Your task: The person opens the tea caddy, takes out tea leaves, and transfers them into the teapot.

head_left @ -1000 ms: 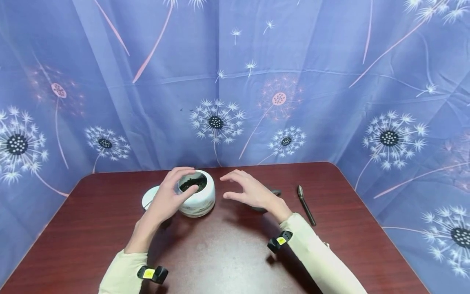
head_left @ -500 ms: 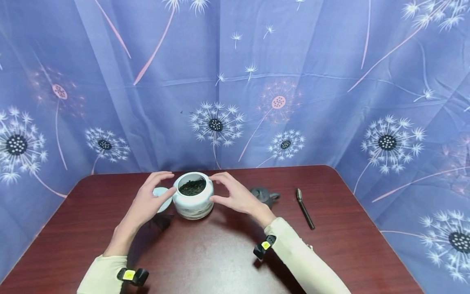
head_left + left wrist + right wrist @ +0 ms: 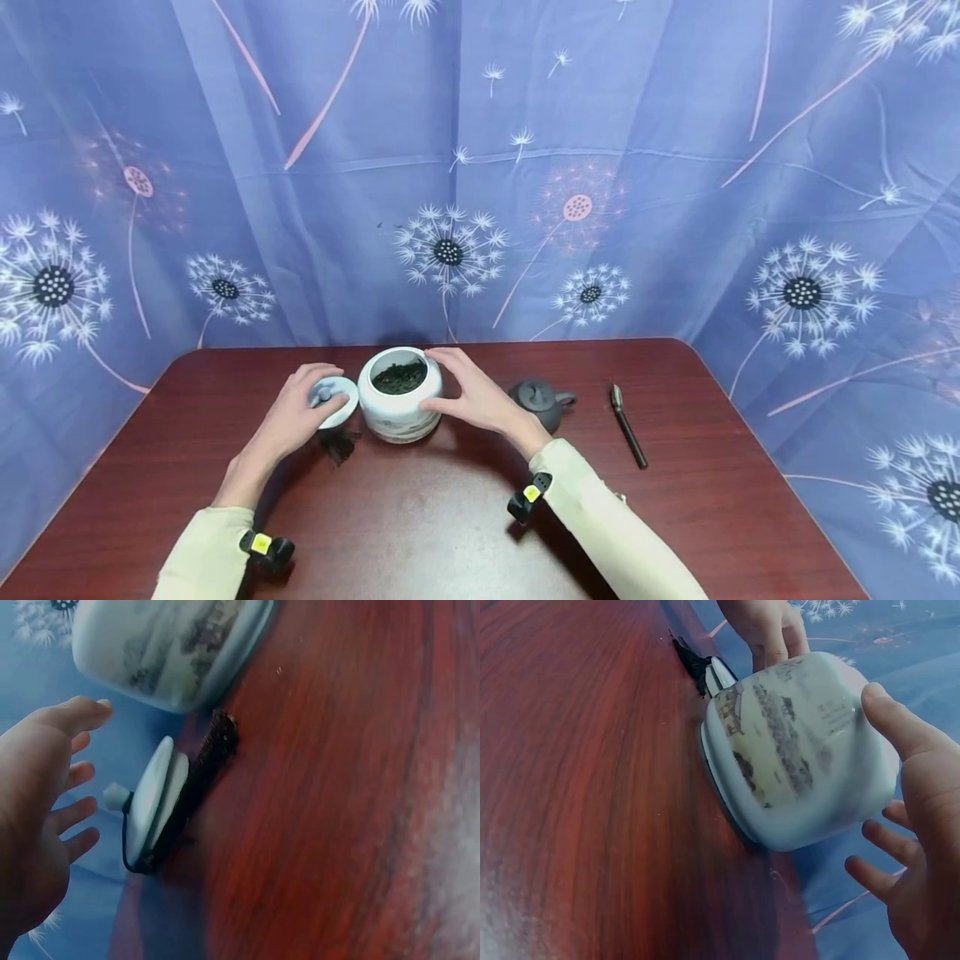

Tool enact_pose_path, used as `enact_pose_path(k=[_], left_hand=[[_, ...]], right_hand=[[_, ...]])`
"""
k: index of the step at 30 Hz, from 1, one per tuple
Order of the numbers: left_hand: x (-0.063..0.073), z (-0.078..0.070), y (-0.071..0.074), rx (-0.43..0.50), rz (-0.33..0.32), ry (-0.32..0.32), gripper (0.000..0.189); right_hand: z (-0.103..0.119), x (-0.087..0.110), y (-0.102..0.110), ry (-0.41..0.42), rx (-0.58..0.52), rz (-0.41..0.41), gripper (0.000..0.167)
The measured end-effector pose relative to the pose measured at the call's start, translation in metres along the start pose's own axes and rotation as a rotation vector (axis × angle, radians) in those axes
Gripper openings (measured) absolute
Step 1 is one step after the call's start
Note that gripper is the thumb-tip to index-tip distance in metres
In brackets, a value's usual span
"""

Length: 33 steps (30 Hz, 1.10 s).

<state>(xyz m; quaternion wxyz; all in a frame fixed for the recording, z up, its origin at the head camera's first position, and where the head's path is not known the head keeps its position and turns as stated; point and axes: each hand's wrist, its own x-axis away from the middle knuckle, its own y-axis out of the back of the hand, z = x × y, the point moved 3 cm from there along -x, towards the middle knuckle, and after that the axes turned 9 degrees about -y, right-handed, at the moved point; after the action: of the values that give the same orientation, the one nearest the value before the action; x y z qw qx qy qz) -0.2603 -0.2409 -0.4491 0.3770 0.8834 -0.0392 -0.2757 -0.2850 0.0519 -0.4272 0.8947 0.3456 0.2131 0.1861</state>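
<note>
A white jar (image 3: 400,417) with a painted landscape stands upright without its lid, holding dark dried leaves that look like tea (image 3: 400,378). My right hand (image 3: 480,392) is at the jar's right side, thumb and fingers spread by the rim; whether the tips touch it is hard to tell. To the left lies the jar's lid (image 3: 341,398), pale with a round knob and a dark tassel (image 3: 341,446). Over this lid my left hand (image 3: 291,412) hovers, fingers spread and lightly bent. The left wrist view shows a gap between that hand (image 3: 37,795) and the knob (image 3: 115,796).
A dark teapot (image 3: 542,402) sits behind my right wrist. Farther right, a slim dark-handled tool with a metallic tip (image 3: 628,427) lies on the reddish-brown table (image 3: 420,533). A blue dandelion-print curtain (image 3: 360,208) hangs behind the table.
My left hand went leftward from beside the jar to over the lid. My right hand moved left to the jar's side, uncovering the teapot. The jar stayed about where it was.
</note>
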Motion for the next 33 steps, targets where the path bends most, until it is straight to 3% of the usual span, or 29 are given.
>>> enact_pose_path(k=[3, 7, 10, 19, 26, 33], left_hand=[[0.001, 0.004, -0.003, -0.052, 0.060, 0.028, 0.049], [0.006, 0.008, -0.009, -0.133, 0.195, 0.065, 0.066], [0.006, 0.009, -0.010, -0.164, 0.245, 0.071, 0.076], [0.003, 0.022, -0.007, -0.134, 0.251, 0.125, 0.086], [0.008, 0.028, -0.010, -0.130, 0.236, 0.161, 0.086], [0.004, 0.023, -0.004, -0.157, 0.161, 0.176, 0.083]], right_hand=[[-0.002, 0.001, -0.003, -0.014, -0.036, -0.001, 0.078], [-0.006, 0.005, -0.009, -0.045, -0.095, -0.007, 0.076], [-0.009, 0.006, -0.012, -0.048, -0.120, -0.027, 0.075], [-0.015, 0.007, -0.024, -0.090, -0.265, -0.035, 0.074], [-0.020, 0.013, -0.034, -0.078, -0.357, -0.041, 0.071], [-0.022, 0.011, -0.035, -0.080, -0.384, -0.060, 0.071]])
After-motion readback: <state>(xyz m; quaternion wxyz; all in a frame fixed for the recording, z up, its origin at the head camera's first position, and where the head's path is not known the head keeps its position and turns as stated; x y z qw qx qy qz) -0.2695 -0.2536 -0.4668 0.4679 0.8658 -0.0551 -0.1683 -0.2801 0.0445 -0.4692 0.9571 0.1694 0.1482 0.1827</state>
